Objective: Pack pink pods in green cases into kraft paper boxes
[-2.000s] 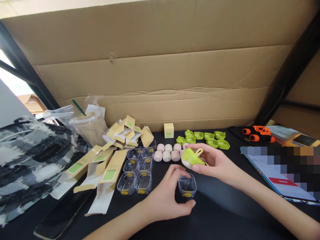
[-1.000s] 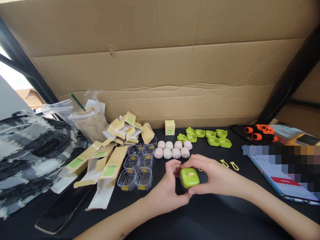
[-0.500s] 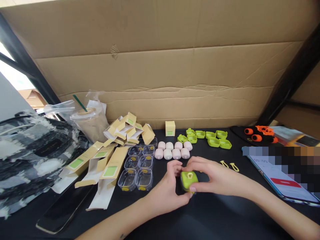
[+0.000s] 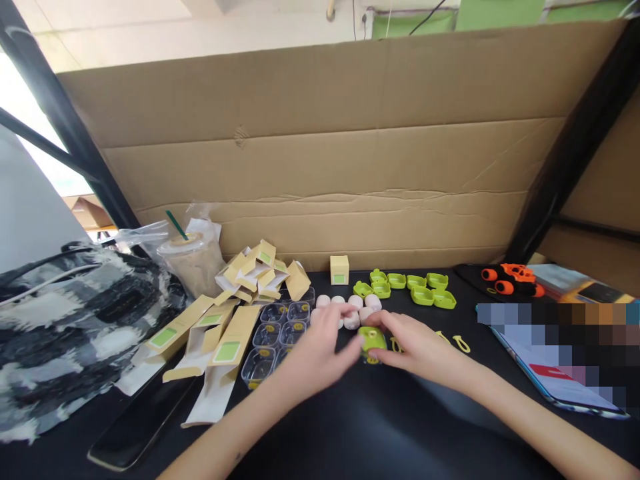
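Observation:
A small clear box capped with a lime-green lid [image 4: 373, 339] sits on the black table [image 4: 380, 427]. My right hand [image 4: 417, 348] grips it from the right, fingers curled round its side. My left hand [image 4: 314, 353] lies just left of it, fingers stretched out and slightly blurred, over the edge of a cluster of empty clear boxes [image 4: 273, 333]. Behind the hands lie several pale pink rounded pieces [image 4: 356, 301] and a row of loose green lids [image 4: 423, 293]. Two yellow loops [image 4: 461, 344] lie to the right.
Flat tan card sleeves [image 4: 227, 343] and a heap of folded ones [image 4: 260, 267] lie on the left, beside an iced drink [image 4: 193, 260] and a grey bag [image 4: 65, 320]. One small box [image 4: 339, 269] stands by the cardboard wall [image 4: 350, 167]. A phone [image 4: 555, 377] and an orange-black object [image 4: 510, 280] are on the right.
The green-lidded piece was set into the clear box and pressed shut by both hands. My left hand has now let go and spread leftward; the camera has tilted up.

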